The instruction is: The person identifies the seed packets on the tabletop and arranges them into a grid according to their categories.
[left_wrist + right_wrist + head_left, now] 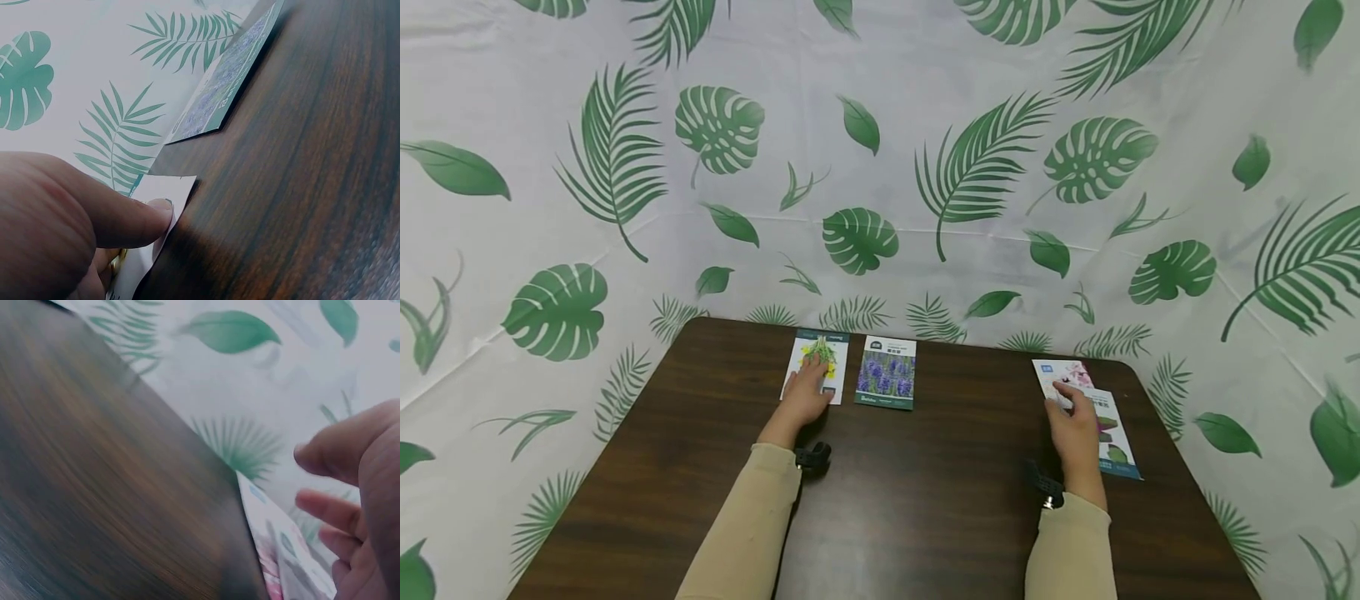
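In the head view my left hand [806, 395] rests on a flat seed packet with yellow flowers [838, 379], its fingers spread over the picture. The left wrist view has the thumb pressing near that packet's edge [181, 187]. Just right of it lies a packet with purple flowers [886, 372], untouched. My right hand [1071, 425] is over two overlapping packets at the table's right: one with pink blossoms [1075, 372] and one with a green picture [1117, 442], partly hidden by the hand. In the right wrist view its thumb and fingers are apart, with nothing held between them.
A dark brown wooden table [917, 500] carries the packets, which lie toward its far side. Behind and beside it hangs a white cloth [790, 250] printed with green leaves. Dark straps [812, 456] with small devices sit on both wrists.
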`<action>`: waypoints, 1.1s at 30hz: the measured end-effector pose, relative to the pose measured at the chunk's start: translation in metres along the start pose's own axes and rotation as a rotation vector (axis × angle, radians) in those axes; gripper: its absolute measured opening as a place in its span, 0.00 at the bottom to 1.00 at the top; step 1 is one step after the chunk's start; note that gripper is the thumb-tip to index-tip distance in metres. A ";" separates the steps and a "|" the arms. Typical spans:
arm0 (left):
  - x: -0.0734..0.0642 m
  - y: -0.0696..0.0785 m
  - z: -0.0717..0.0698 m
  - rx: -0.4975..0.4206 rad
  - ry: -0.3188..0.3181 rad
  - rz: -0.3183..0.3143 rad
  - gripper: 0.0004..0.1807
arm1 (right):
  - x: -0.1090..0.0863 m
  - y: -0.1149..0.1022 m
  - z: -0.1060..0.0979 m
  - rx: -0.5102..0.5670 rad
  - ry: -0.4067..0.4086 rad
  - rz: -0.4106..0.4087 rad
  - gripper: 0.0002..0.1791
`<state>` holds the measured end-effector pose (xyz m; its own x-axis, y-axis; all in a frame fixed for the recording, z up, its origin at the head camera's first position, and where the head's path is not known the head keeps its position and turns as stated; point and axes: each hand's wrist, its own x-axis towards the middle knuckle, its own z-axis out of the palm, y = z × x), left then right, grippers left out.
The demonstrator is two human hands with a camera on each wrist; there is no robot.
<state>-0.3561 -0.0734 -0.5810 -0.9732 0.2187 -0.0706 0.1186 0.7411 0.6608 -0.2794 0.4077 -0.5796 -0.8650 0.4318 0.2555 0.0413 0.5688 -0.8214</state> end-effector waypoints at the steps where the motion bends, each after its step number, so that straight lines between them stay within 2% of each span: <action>1: 0.000 0.000 0.000 -0.002 0.000 0.001 0.37 | 0.000 0.001 -0.003 -0.014 0.026 -0.001 0.24; 4: 0.000 0.000 -0.001 -0.016 0.006 0.007 0.37 | 0.002 0.005 -0.010 -0.056 0.092 0.005 0.25; 7: 0.000 0.000 -0.001 -0.020 0.002 0.005 0.37 | 0.001 0.009 -0.018 -0.075 0.121 0.059 0.26; 18: -0.001 0.000 -0.001 -0.034 0.001 0.002 0.37 | 0.000 0.015 -0.044 -0.129 0.089 0.194 0.33; 22: -0.001 -0.001 -0.001 -0.035 0.006 0.006 0.37 | 0.000 0.015 -0.046 -0.113 0.077 0.232 0.36; 29: 0.000 -0.002 0.001 -0.026 -0.002 0.004 0.37 | -0.003 0.019 -0.050 -0.096 0.133 0.320 0.42; 33: 0.000 -0.003 0.001 -0.030 0.000 0.002 0.37 | -0.004 0.022 -0.052 -0.110 0.112 0.362 0.47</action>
<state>-0.3565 -0.0749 -0.5842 -0.9730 0.2200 -0.0690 0.1148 0.7216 0.6827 -0.2492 0.4553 -0.5719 -0.7250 0.6885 0.0182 0.3922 0.4344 -0.8108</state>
